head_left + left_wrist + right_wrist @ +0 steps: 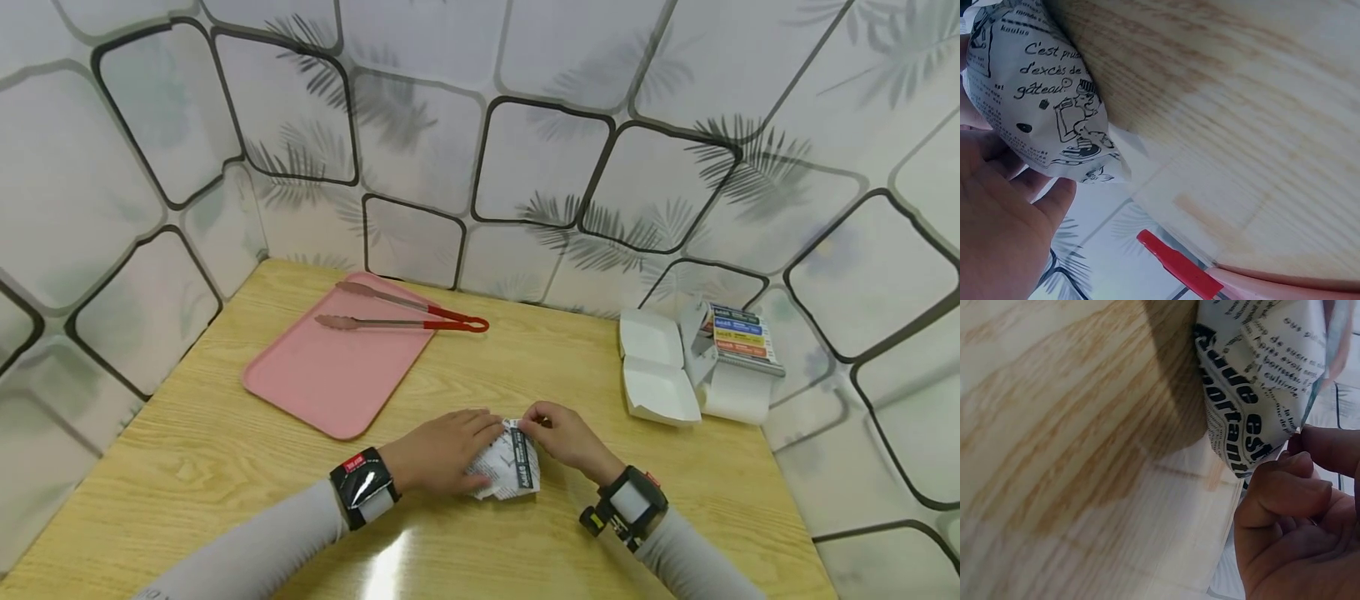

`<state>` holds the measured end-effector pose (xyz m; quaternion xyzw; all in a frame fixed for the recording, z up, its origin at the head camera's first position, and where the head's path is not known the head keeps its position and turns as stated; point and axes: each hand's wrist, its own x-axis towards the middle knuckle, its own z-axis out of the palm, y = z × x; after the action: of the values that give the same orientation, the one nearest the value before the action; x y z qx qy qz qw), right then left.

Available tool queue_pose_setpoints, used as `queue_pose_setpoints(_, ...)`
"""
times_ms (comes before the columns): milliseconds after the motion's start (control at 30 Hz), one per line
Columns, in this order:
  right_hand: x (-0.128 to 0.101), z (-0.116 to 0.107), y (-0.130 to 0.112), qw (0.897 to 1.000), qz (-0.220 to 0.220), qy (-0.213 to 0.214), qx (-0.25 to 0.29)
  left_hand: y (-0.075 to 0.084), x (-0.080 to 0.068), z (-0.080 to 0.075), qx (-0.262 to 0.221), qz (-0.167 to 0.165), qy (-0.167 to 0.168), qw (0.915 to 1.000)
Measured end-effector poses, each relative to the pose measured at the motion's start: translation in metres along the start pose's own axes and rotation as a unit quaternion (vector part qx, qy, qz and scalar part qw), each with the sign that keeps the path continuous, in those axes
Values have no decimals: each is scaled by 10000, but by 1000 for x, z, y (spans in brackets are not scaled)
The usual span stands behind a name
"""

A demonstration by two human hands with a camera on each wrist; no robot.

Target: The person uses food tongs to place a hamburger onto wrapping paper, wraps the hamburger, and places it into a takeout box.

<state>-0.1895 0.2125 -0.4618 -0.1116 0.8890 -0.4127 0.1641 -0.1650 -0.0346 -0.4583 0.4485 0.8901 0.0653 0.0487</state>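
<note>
A small packet wrapped in newsprint-patterned paper (498, 468) lies on the table between my two hands. A dark printed strip (522, 458) runs down its right side. Fairly straight fingers of my left hand (442, 454) rest over the packet's left part, and in the left wrist view the paper (1047, 94) shows cartoon drawings and handwriting-style text. My right hand (566, 437) pinches the packet's far right corner between thumb and curled forefinger. Bold black print covers the paper (1260, 381) in the right wrist view. What the wrapping contains is hidden.
A pink tray (337, 392) sits back left, with red-handled tongs (450, 321) lying partly across it. At the back right stand an open white carton (660, 392) and a dispenser rack (738, 333) of coloured label boxes with a white roll (738, 393). Patterned curtains border the table.
</note>
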Motion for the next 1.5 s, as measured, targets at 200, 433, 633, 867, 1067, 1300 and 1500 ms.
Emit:
queue_pose_setpoints(200,0,4,3,9970,-392,292,-601,0,1,-2,0,27,14,10000)
queue_pose_setpoints(433,-2,6,1,9948,-381,347,-875,-1,5,-2,-27,-37,-131,9999)
queue_pose_setpoints(633,-6,11,-2,9944,10,437,-967,0,10,-4,206,-54,-349,9992)
queue_pose_setpoints(867,-12,19,1,9923,15,556,-1111,0,12,-11,144,-95,-688,9975)
queue_pose_setpoints(1067,-23,14,0,9951,-577,139,-791,-4,14,-15,55,-19,-651,9979)
queue_pose_setpoints(1300,-37,0,1,9884,-1152,-610,-778,-7,15,-14,-67,-50,-710,9974)
queue_pose_setpoints(1500,-39,-1,7,9856,-1188,-826,-869,-7,16,-12,-123,5,-764,9970)
